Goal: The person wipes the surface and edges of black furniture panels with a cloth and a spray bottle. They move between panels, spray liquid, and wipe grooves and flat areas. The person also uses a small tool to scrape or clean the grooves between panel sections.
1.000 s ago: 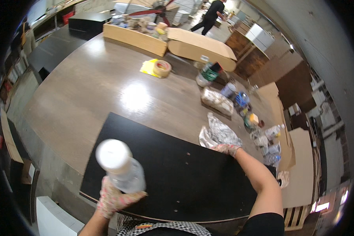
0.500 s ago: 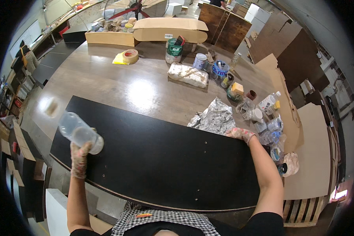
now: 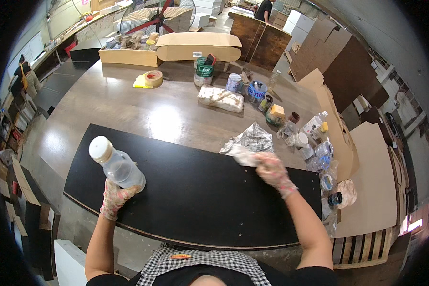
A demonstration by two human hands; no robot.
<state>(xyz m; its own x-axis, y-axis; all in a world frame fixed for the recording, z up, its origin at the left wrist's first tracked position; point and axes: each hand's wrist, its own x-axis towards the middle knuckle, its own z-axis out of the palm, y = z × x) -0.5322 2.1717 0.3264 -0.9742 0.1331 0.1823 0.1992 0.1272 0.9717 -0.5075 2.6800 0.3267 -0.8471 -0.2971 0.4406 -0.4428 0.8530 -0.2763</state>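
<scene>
In my left hand [image 3: 117,198], closed around its lower part, is a clear plastic bottle [image 3: 124,170] with a white cap [image 3: 101,148]. The bottle leans over the left part of a long black panel [image 3: 195,195]. My right hand [image 3: 273,172] grips a white cloth [image 3: 243,155], partly blurred, above the panel's far edge. Just beyond the cloth lies a crumpled silvery sheet [image 3: 253,136] on the brown table [image 3: 124,105]. Several small holes show in the panel, which lies flat across the table's near side.
A wrapped white bundle [image 3: 220,98], a green can [image 3: 203,72] and a tape roll [image 3: 153,79] lie farther back. Several jars and bottles, including a white-labelled bottle [image 3: 314,125], line the right side before cardboard [image 3: 372,167]. A large fan [image 3: 159,19] stands behind; people are in the background.
My left hand has swung the bottle rightward and nearer, its cap now in clear view. My right hand has left the panel's far edge, moved left and lifted the white cloth.
</scene>
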